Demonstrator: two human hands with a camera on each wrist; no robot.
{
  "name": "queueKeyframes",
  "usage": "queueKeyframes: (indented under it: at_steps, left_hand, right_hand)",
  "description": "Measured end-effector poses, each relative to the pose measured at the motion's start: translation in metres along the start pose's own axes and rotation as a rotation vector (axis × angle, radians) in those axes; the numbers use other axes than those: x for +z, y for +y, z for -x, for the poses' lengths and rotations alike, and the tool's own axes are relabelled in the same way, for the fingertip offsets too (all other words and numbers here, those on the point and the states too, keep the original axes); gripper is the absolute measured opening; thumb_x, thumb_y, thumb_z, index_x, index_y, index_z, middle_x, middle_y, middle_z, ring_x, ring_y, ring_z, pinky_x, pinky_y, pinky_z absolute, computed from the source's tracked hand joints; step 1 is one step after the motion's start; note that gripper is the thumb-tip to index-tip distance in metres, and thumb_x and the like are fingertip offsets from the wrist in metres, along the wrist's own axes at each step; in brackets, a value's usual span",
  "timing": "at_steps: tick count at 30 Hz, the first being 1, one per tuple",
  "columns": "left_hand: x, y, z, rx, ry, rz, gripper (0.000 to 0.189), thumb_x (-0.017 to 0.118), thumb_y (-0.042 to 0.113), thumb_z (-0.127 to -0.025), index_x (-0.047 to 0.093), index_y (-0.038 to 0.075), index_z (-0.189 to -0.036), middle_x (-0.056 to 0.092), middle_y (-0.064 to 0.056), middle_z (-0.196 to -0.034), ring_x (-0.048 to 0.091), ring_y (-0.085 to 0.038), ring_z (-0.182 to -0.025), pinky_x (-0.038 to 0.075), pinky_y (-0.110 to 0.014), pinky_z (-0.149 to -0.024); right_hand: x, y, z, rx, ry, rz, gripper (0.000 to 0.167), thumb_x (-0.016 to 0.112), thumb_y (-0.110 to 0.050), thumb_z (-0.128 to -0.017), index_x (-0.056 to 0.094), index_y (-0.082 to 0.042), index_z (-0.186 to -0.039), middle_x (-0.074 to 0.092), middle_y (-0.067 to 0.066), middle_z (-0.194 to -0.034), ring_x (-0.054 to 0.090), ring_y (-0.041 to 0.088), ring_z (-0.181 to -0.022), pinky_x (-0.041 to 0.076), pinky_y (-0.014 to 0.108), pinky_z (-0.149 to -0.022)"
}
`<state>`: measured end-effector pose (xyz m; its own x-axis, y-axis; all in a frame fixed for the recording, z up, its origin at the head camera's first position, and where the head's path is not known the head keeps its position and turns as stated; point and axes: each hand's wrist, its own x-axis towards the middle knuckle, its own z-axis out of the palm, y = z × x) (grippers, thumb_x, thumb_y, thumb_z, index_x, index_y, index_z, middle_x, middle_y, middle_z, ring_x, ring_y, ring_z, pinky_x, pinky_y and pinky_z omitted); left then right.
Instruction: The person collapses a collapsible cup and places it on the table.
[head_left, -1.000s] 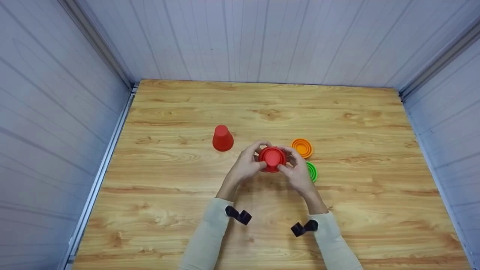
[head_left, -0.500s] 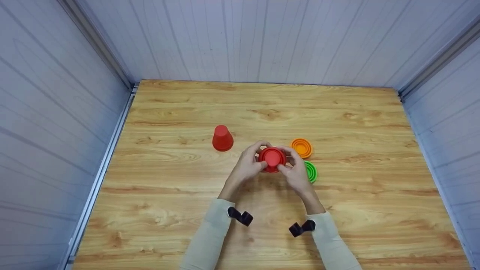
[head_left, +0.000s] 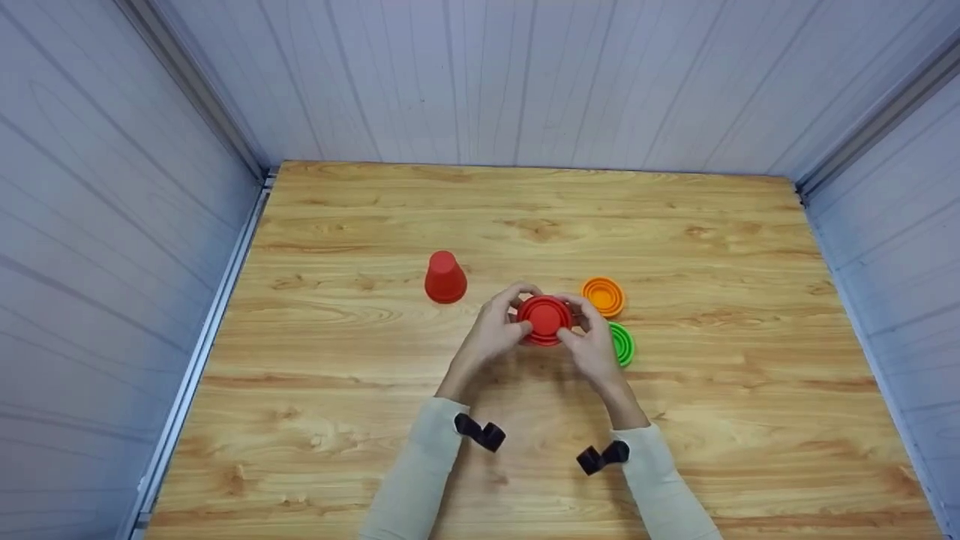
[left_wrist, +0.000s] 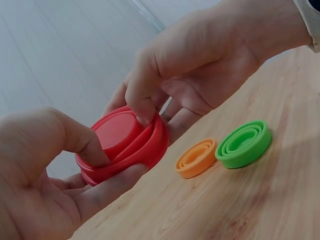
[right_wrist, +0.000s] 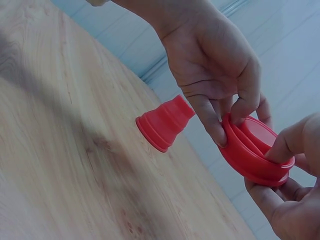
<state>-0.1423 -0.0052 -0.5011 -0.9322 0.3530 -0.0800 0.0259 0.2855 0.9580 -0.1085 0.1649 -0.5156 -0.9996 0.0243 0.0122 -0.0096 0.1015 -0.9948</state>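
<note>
A red collapsible cup is held bottom up above the table between both hands, largely folded down into rings. My left hand grips its left side, thumb pressing on the rings and fingers beneath the rim. On the opposite side my right hand holds it likewise. In the left wrist view the cup's base still stands tilted a little above the outer ring. A second red collapsible cup stands upside down, fully extended, on the table to the left.
Right of the hands lie an orange folded cup and a green folded cup, the green partly behind the right hand. The wooden table is bordered by pale panel walls at the back and sides.
The held red cup has been pressed flatter, its raised centre sinking into the rings. Both hands keep nearly the same place. The extended red cup and the folded cups stay put.
</note>
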Motion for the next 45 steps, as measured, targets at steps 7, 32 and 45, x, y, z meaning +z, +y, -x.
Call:
queueKeyframes:
  at_steps: [7,32,45]
  left_hand:
    - [-0.006,-0.006,-0.001,-0.034,-0.054,0.13,0.051,0.055,-0.011,-0.079,0.059,0.02,-0.12,0.057,-0.013,-0.102,0.065,-0.02,-0.076,0.058,-0.04,-0.071]
    - [-0.019,-0.012,-0.001,-0.063,-0.13,0.355,0.041,0.054,-0.007,-0.09,0.052,0.002,-0.13,0.054,-0.017,-0.12,0.062,-0.024,-0.101,0.055,-0.048,-0.083]
    - [-0.02,-0.01,-0.001,-0.069,-0.095,0.368,0.04,0.051,-0.013,-0.086,0.053,-0.001,-0.124,0.054,-0.018,-0.121,0.057,-0.03,-0.109,0.055,-0.043,-0.088]
  right_hand:
    - [-0.004,0.001,0.0,0.018,-0.016,-0.005,0.048,0.059,0.014,-0.081,0.057,-0.003,-0.126,0.056,0.016,-0.114,0.054,0.022,-0.095,0.046,0.028,-0.086]
    - [-0.018,0.002,0.0,0.038,-0.078,-0.08,0.05,0.067,0.001,-0.086,0.048,0.0,-0.132,0.054,0.018,-0.121,0.055,0.022,-0.104,0.046,0.032,-0.094]
    - [-0.019,0.003,-0.001,-0.008,-0.078,-0.1,0.038,0.066,0.004,-0.085,0.055,0.002,-0.122,0.057,0.017,-0.116,0.055,0.026,-0.104,0.05,0.032,-0.091]
